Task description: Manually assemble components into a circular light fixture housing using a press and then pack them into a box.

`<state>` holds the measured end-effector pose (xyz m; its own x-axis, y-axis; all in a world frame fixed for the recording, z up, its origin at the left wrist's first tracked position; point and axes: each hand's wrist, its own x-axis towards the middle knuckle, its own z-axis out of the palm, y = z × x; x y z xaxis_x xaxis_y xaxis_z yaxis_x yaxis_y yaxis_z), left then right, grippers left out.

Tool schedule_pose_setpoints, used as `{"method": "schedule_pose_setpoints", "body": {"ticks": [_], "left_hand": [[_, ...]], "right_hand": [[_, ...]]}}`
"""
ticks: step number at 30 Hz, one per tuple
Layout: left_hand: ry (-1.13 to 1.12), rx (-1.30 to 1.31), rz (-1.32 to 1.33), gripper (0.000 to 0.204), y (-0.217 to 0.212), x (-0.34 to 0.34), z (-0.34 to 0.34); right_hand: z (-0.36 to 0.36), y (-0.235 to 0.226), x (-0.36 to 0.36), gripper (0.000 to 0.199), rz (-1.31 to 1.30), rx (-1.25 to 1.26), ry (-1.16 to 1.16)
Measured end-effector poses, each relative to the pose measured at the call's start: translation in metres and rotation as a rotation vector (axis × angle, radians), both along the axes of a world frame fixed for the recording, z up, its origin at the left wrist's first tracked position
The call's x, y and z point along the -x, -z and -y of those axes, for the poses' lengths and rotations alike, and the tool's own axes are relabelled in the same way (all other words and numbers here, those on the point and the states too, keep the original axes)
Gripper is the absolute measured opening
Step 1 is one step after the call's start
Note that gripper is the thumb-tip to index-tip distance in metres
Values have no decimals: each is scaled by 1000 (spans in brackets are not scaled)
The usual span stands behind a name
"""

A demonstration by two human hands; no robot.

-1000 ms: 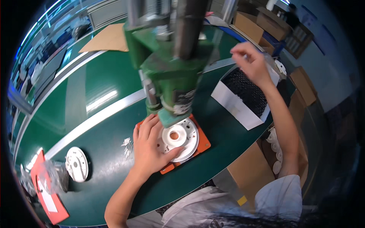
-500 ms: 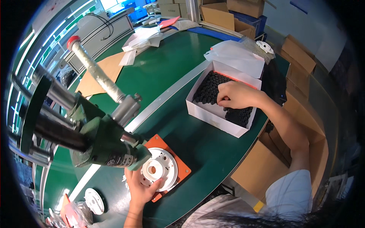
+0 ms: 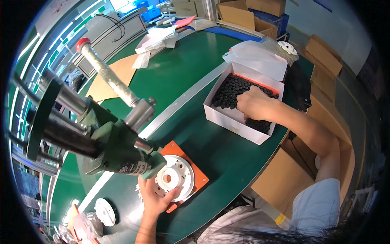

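My left hand (image 3: pixel 155 199) grips the near left rim of a white round plastic part (image 3: pixel 186 174), its thumb on the top face. The part has a raised hub with a hole and lies on an orange square plate (image 3: pixel 200 179) under the head of a green hand press (image 3: pixel 118 150). My right hand (image 3: pixel 256 103) is in a white cardboard box (image 3: pixel 237 132) among rows of small black cylindrical pieces (image 3: pixel 227 92). Its fingers are curled together and point down; whatever is between them is hidden.
The press lever (image 3: pixel 107 73) with a red knob rises at the left. Another white round part (image 3: pixel 105 212) lies lower left beside plastic bags (image 3: pixel 87 225). White sheets (image 3: pixel 256 57) lie behind the box. Open cartons (image 3: pixel 280 179) stand beside the table's right edge.
The whole view has shifted slightly. My right hand has dipped a little lower among the black pieces, fingers still curled. My left hand keeps its grip on the white round part.
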<state>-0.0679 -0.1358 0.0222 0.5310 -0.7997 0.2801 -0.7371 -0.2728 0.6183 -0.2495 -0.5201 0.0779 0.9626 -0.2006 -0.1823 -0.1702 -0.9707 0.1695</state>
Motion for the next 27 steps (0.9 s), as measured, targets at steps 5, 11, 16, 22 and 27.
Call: {"method": "schedule_pose_setpoints", "body": {"ticks": [5, 11, 16, 22, 27], "left_hand": [[5, -14, 31, 78, 2, -2, -1], [35, 52, 98, 75, -5, 2, 5], [37, 131, 187, 69, -1, -1, 0], [58, 137, 138, 67, -6, -5, -1], [2, 132, 158, 64, -16, -7, -12]], "right_hand": [[-13, 9, -10, 9, -127, 246, 6], [-25, 11, -15, 13, -204, 312, 16], [-27, -16, -10, 11, -34, 382, -81], [-31, -65, 4, 8, 174, -33, 11], [-86, -91, 7, 16, 367, -238, -222]]}}
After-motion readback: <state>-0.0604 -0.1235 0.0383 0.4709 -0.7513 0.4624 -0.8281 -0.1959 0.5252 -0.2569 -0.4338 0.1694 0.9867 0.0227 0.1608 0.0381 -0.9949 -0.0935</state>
